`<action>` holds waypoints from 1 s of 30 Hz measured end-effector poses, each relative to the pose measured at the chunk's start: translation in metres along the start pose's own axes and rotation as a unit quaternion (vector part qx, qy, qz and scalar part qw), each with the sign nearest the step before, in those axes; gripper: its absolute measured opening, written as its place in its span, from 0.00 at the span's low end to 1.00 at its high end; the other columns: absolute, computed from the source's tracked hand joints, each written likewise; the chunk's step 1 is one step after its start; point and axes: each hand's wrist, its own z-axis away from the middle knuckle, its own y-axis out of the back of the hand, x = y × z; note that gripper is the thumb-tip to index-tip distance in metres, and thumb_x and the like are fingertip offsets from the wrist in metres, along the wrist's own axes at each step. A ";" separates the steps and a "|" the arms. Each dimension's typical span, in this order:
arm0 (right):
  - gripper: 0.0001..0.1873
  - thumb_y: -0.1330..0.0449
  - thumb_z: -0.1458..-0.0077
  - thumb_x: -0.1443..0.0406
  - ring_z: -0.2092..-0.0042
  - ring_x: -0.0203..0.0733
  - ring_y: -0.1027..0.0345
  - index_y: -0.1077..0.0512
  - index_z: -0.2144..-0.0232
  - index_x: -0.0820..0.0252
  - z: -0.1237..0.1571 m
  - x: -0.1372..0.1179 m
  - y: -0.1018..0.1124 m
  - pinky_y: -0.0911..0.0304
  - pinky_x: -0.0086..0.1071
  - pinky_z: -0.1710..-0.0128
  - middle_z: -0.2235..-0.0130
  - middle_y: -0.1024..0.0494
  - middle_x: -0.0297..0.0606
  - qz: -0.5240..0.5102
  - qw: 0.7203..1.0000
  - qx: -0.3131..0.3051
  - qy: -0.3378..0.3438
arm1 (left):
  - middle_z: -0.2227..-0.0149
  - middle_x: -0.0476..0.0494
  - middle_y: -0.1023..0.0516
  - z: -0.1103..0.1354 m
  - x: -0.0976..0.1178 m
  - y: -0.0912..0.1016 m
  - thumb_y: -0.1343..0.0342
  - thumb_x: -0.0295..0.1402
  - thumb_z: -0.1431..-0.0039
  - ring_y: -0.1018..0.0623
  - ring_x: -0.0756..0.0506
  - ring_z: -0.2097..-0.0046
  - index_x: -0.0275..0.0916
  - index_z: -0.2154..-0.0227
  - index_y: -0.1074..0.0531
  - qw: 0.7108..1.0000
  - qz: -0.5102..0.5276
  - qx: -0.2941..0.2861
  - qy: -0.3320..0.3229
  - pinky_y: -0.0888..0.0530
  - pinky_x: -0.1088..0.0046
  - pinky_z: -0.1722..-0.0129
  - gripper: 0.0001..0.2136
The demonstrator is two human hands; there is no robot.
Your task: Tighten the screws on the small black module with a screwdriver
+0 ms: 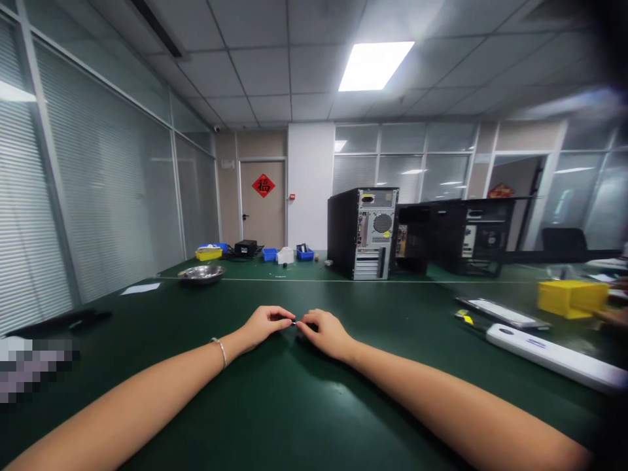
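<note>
My left hand (265, 326) and my right hand (326, 333) meet just above the green tabletop (235, 418), near the middle of the view. Between their fingertips is a tiny dark and shiny piece (294, 322), too small to name. Thumb and fingers of the left hand are pinched at its left side. On its right side the fingers of the right hand are curled and closed, partly hiding it. A bracelet circles the left wrist.
Computer towers (364, 235) stand at the back right. A metal bowl (202, 274) and small blue bins (305, 254) lie at the back left. To the right are a white power strip (554, 356), a flat device (505, 313) and a yellow box (572, 299), with another person's hand beside it.
</note>
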 end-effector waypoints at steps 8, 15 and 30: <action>0.19 0.51 0.37 0.59 0.66 0.37 0.35 0.25 0.72 0.58 0.000 0.002 -0.001 0.43 0.28 0.63 0.73 0.27 0.34 -0.021 0.999 -0.002 0.025 | 0.71 0.43 0.21 0.000 0.002 0.001 0.35 0.39 0.54 0.27 0.47 0.69 0.33 0.63 0.21 0.997 0.058 -0.028 0.034 0.34 0.72 0.68 0.17; 0.18 0.50 0.37 0.59 0.68 0.37 0.36 0.24 0.72 0.58 0.000 0.000 0.000 0.44 0.27 0.66 0.74 0.28 0.34 -0.023 0.999 0.000 0.025 | 0.70 0.44 0.21 0.001 0.005 -0.001 0.34 0.38 0.54 0.25 0.48 0.68 0.33 0.62 0.23 0.990 0.128 -0.046 0.047 0.30 0.70 0.62 0.17; 0.18 0.50 0.37 0.59 0.68 0.36 0.36 0.26 0.73 0.59 0.000 -0.002 -0.002 0.46 0.27 0.67 0.74 0.29 0.34 0.007 1.000 -0.011 0.011 | 0.68 0.44 0.21 -0.001 0.001 -0.003 0.32 0.36 0.57 0.23 0.48 0.68 0.33 0.62 0.26 0.984 0.164 -0.041 0.060 0.29 0.71 0.62 0.19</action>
